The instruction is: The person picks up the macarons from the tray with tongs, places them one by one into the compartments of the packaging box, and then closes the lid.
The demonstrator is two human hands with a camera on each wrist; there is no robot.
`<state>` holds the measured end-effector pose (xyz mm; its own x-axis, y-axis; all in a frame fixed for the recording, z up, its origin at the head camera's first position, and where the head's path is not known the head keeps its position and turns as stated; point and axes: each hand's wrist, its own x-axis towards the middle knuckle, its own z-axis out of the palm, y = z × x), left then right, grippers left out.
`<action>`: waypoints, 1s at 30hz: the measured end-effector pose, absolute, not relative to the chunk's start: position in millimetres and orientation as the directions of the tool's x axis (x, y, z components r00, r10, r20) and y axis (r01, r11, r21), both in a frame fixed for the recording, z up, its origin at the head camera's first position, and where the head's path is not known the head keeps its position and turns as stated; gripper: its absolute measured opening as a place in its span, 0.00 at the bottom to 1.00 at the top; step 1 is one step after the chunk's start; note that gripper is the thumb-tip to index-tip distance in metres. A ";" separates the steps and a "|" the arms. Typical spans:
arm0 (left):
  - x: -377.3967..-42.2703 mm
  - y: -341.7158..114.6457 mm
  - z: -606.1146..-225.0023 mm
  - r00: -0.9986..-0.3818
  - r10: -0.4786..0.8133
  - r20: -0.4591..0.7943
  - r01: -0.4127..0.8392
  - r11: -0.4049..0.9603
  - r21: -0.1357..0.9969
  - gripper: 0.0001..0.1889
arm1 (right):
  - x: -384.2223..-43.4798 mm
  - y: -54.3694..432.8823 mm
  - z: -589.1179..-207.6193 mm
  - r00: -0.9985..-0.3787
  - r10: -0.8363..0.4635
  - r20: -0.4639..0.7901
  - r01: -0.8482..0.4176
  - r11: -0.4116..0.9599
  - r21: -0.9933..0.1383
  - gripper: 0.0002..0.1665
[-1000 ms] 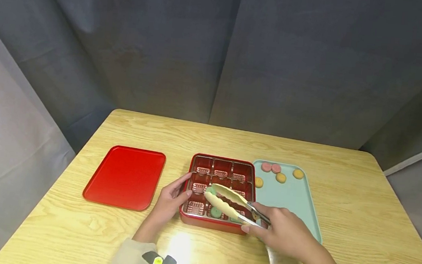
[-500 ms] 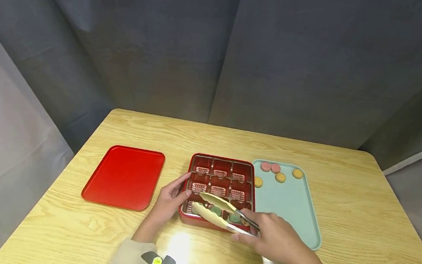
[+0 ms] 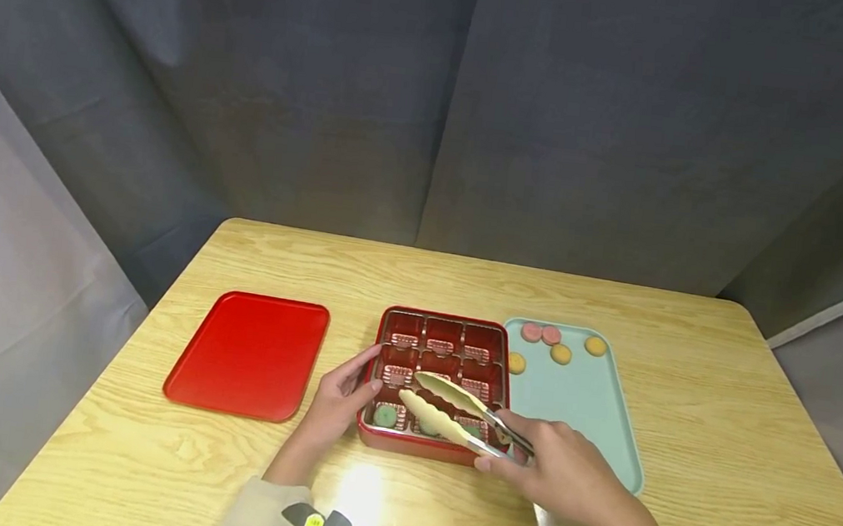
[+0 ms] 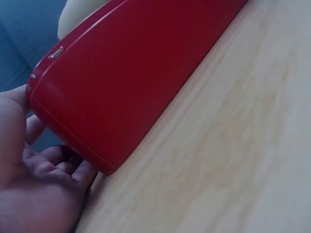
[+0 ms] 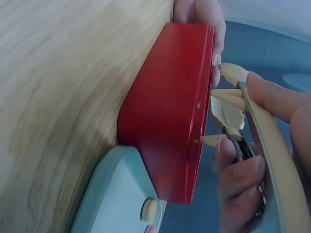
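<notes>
A red divided box [image 3: 429,447] stands in the middle of the table. My left hand [image 3: 335,399] holds its left side, thumb at the rim; curled fingers [image 4: 58,162] touch the wall in the left wrist view. With my right hand [image 3: 562,467] I grip a pair of tongs [image 3: 446,415] with cream scalloped tips, spread apart over the box's front row with nothing between them. A green round cookie [image 3: 385,415] lies in the front-left compartment. Partly hidden behind the tongs, green cookies show in the front-middle and front-right ones. The middle and back rows hold nothing.
A pale blue tray [image 3: 576,393] adjoins the box's right side, bearing two pink cookies [image 3: 541,334] and several yellow ones [image 3: 561,354]. At the left lies a flat red lid or tray [image 3: 248,354]. A dark curtain [image 3: 328,121] hangs behind the table.
The tongs carried a green cookie left and down into the front-left compartment and let it go. They have since pulled back to the right. My left hand stays on the box.
</notes>
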<state>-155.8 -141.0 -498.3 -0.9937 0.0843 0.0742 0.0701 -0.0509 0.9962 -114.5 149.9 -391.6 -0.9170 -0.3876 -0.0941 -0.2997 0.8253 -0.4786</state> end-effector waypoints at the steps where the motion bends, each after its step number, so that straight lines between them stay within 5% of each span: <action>1: -155.6 -141.2 -498.1 -0.994 0.084 0.075 0.070 -0.053 0.996 0.28 | -115.1 151.2 -390.8 -0.920 -0.380 -0.092 -0.294 0.829 -0.476 0.46; 17: -156.0 -140.7 -496.9 -0.995 0.077 0.068 0.063 -0.064 0.996 0.28 | -124.1 181.5 -406.0 -0.971 -0.225 0.080 -0.236 0.856 -0.460 0.40; 30: -154.9 -139.9 -497.5 -0.997 0.067 0.046 0.041 -0.065 0.997 0.27 | -142.2 213.8 -427.1 -0.996 -0.080 0.028 -0.084 0.891 -0.447 0.51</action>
